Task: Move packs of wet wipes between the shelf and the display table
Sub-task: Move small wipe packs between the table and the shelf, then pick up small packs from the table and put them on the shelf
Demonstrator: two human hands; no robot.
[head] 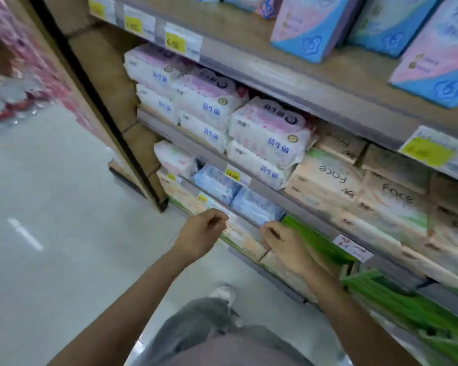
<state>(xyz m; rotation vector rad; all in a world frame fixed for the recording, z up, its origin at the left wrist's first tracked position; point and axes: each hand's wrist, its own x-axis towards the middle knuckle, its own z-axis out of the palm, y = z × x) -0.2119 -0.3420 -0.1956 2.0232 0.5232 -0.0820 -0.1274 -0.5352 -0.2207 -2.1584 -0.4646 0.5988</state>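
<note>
pale blue wet wipe packs (pixel 238 191), two of them, lie side by side on a low level of the shelf (pixel 249 75), behind a yellow price tag (pixel 232 175). one level up sit six white-and-pink packs (pixel 270 133) in three stacks of two, beside beige "face" tissue packs (pixel 328 178). the top level carries three blue-and-pink boxes (pixel 310 25). the left hand (pixel 204 233) is loosely curled and holds nothing, just in front of the blue packs. the right hand (pixel 283 244), fingers bent, is also empty, near green packs (pixel 317 241). the hands are apart. the picture is blurred.
</note>
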